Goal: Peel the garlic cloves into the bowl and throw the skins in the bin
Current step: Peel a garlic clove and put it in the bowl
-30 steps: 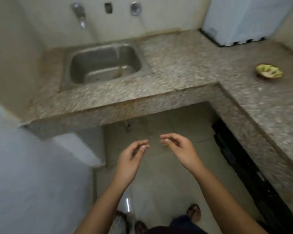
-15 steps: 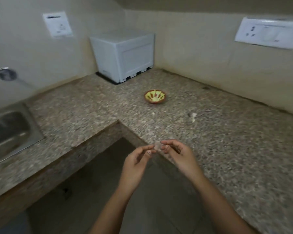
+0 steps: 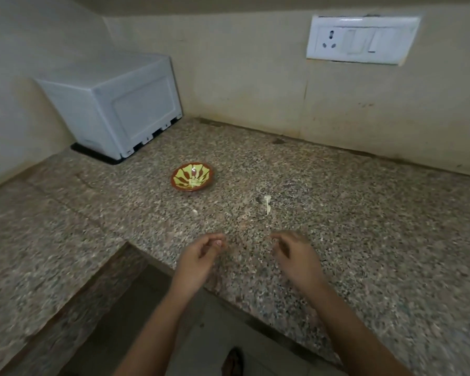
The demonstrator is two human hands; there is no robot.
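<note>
A small brown bowl [image 3: 192, 176] with a yellow-green pattern stands on the speckled granite counter [image 3: 364, 226], with pale pieces inside it. To its right lies a pale garlic piece with a stalk [image 3: 266, 202], and a tiny pale scrap [image 3: 194, 211] lies in front of the bowl. My left hand [image 3: 201, 257] hovers over the counter's front edge, fingers curled and thumb against the fingertips, with nothing visible in it. My right hand [image 3: 296, 256] hovers beside it, fingers curled and blurred; whether it holds anything is unclear. No bin is in view.
A white box-shaped appliance [image 3: 120, 104] sits in the back left corner on a black base. A socket and switch plate [image 3: 361, 39] is on the wall at the right. The counter is L-shaped, with floor and a sandalled foot [image 3: 232, 362] below its inner corner.
The view has swung from the sink and floor round to the counter corner with the bowl. My hands, which were fingertip to fingertip, have moved apart and now hover over the counter.
</note>
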